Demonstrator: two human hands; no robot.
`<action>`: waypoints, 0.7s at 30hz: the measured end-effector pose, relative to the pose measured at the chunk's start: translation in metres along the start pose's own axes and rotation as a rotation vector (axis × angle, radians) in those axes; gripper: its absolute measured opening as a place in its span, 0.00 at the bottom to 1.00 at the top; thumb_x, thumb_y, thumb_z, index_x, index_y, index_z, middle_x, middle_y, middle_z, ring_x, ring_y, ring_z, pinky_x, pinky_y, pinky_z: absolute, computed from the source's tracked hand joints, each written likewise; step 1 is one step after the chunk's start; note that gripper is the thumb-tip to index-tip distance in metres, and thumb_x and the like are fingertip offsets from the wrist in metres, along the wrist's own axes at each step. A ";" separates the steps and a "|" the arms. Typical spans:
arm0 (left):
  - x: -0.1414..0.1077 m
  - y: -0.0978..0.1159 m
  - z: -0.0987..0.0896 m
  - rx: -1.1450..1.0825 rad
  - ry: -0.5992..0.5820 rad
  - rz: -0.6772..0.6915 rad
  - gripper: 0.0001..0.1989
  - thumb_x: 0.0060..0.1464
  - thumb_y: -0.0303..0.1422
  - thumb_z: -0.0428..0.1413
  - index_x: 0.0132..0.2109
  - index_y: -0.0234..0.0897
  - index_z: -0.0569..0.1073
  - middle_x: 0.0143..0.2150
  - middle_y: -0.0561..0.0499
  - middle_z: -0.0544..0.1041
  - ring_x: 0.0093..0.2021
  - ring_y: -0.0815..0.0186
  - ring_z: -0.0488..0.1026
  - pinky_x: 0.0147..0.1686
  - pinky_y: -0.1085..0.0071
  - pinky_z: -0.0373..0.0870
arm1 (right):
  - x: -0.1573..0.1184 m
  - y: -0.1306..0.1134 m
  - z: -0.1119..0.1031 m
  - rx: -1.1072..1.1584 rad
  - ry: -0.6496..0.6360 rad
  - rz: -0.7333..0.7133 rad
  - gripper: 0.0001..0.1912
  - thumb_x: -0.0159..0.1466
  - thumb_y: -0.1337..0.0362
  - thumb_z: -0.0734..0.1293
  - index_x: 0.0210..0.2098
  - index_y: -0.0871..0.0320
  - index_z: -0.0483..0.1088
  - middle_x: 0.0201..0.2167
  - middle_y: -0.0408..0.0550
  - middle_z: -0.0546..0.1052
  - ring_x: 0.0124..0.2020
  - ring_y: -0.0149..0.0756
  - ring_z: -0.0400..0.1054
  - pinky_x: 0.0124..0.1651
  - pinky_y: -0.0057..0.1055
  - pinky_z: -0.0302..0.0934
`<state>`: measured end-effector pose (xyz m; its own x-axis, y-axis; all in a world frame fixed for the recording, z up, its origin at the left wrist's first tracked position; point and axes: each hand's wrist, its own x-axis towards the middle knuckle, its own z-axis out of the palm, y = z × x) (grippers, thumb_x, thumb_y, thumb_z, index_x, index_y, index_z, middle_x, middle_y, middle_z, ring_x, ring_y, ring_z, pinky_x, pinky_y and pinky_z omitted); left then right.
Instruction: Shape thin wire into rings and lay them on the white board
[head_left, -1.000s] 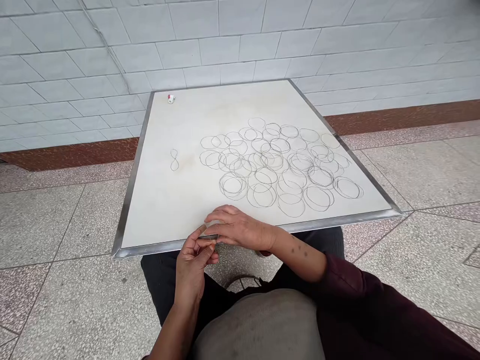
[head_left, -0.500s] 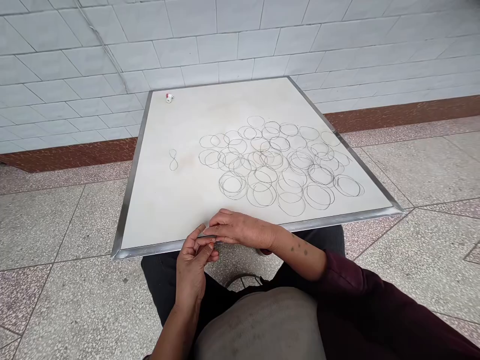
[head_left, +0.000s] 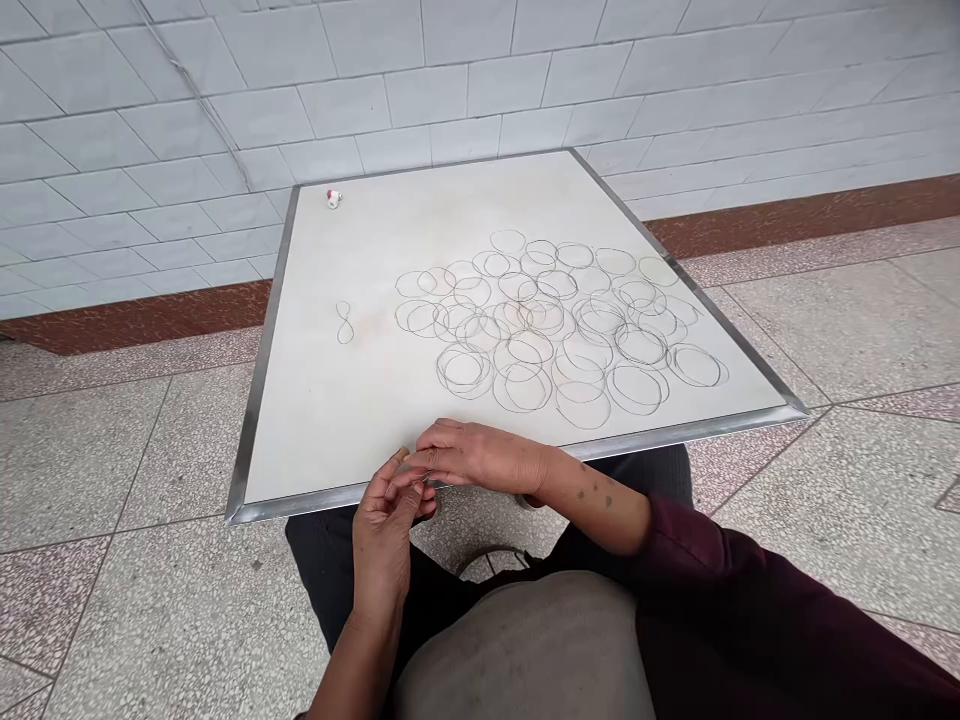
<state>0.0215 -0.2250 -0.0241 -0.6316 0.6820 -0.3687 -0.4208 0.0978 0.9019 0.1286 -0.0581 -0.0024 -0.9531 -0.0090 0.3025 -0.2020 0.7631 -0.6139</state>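
Close to the table's front edge, my left hand (head_left: pixel 386 515) pinches a thin wire (head_left: pixel 426 479) between thumb and fingers. Only short bits of that wire show; the rest is hidden by the fingers. My right hand (head_left: pixel 476 455) reaches across from the right, its fingertips meeting those of my left hand and closed on the same wire. Many thin dark wire rings (head_left: pixel 525 388) lie overlapping on the white table (head_left: pixel 322 420), beyond and to the right of my hands. A small wire figure eight (head_left: pixel 344 323) lies alone on the left side.
A small white and red object (head_left: pixel 334 199) sits at the far left corner. Metal trim (head_left: pixel 675 437) edges the table. Behind it stands a white tiled wall (head_left: pixel 360 95) with a cable on it. My legs are under the near edge.
The view has shifted slightly. My fingers have moved a little around the wire, with my right fingertips closer over the left ones. The rings and the figure eight lie as before.
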 end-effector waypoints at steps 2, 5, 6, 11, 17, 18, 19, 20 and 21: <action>0.000 -0.001 0.000 -0.009 0.010 0.018 0.27 0.49 0.36 0.66 0.57 0.39 0.74 0.42 0.49 0.80 0.35 0.66 0.78 0.38 0.68 0.77 | 0.000 0.000 0.000 -0.058 -0.005 -0.035 0.14 0.74 0.63 0.60 0.56 0.57 0.68 0.44 0.49 0.72 0.47 0.35 0.64 0.52 0.33 0.64; 0.000 -0.002 0.002 -0.011 0.023 0.065 0.25 0.50 0.36 0.66 0.56 0.39 0.75 0.40 0.50 0.80 0.34 0.67 0.78 0.38 0.68 0.77 | 0.001 -0.001 -0.001 -0.103 -0.013 -0.053 0.15 0.74 0.64 0.59 0.57 0.58 0.67 0.45 0.49 0.73 0.47 0.35 0.64 0.52 0.34 0.64; 0.001 -0.002 0.002 -0.007 0.026 0.082 0.24 0.50 0.36 0.66 0.55 0.39 0.76 0.39 0.51 0.80 0.34 0.67 0.77 0.38 0.68 0.77 | 0.001 -0.002 -0.002 -0.097 -0.015 -0.040 0.14 0.74 0.64 0.59 0.57 0.58 0.68 0.45 0.49 0.73 0.47 0.35 0.64 0.51 0.34 0.64; 0.000 -0.002 0.002 0.029 0.020 0.136 0.23 0.51 0.34 0.66 0.54 0.41 0.77 0.36 0.53 0.80 0.35 0.68 0.76 0.39 0.71 0.76 | 0.003 -0.007 -0.005 -0.050 -0.041 0.010 0.12 0.73 0.64 0.61 0.54 0.57 0.70 0.45 0.48 0.73 0.46 0.35 0.65 0.51 0.32 0.64; -0.003 0.002 0.005 0.030 0.036 0.143 0.24 0.48 0.31 0.67 0.55 0.41 0.76 0.36 0.53 0.81 0.39 0.65 0.77 0.40 0.70 0.75 | 0.004 -0.003 -0.003 -0.115 0.005 -0.082 0.14 0.73 0.63 0.60 0.55 0.61 0.69 0.45 0.52 0.74 0.46 0.37 0.64 0.50 0.34 0.64; -0.003 0.002 0.005 0.022 0.044 0.138 0.25 0.48 0.32 0.67 0.55 0.41 0.76 0.36 0.53 0.81 0.38 0.65 0.77 0.40 0.70 0.75 | 0.004 -0.002 -0.002 -0.132 0.015 -0.096 0.15 0.74 0.62 0.59 0.55 0.61 0.70 0.45 0.52 0.74 0.46 0.38 0.64 0.50 0.35 0.64; -0.003 0.002 0.006 0.007 0.053 0.133 0.25 0.48 0.32 0.68 0.55 0.41 0.76 0.35 0.53 0.81 0.37 0.66 0.77 0.39 0.70 0.75 | 0.004 -0.002 -0.001 -0.143 0.023 -0.102 0.15 0.74 0.62 0.59 0.54 0.60 0.70 0.45 0.52 0.74 0.45 0.38 0.65 0.49 0.35 0.65; -0.002 0.002 0.006 -0.014 0.062 0.127 0.25 0.48 0.33 0.68 0.55 0.40 0.76 0.35 0.53 0.80 0.36 0.66 0.77 0.38 0.70 0.75 | 0.004 -0.001 0.000 -0.146 0.033 -0.100 0.15 0.74 0.61 0.59 0.54 0.59 0.70 0.45 0.52 0.74 0.45 0.38 0.65 0.49 0.35 0.65; -0.002 0.002 0.006 -0.039 0.068 0.116 0.26 0.48 0.33 0.68 0.55 0.40 0.76 0.34 0.53 0.80 0.35 0.67 0.77 0.37 0.71 0.75 | 0.004 -0.001 0.002 -0.140 0.043 -0.100 0.15 0.74 0.61 0.58 0.55 0.59 0.70 0.44 0.52 0.74 0.44 0.37 0.65 0.49 0.35 0.65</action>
<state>0.0261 -0.2217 -0.0203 -0.7195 0.6365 -0.2778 -0.3662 -0.0078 0.9305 0.1249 -0.0602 -0.0017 -0.9190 -0.0639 0.3891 -0.2587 0.8424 -0.4726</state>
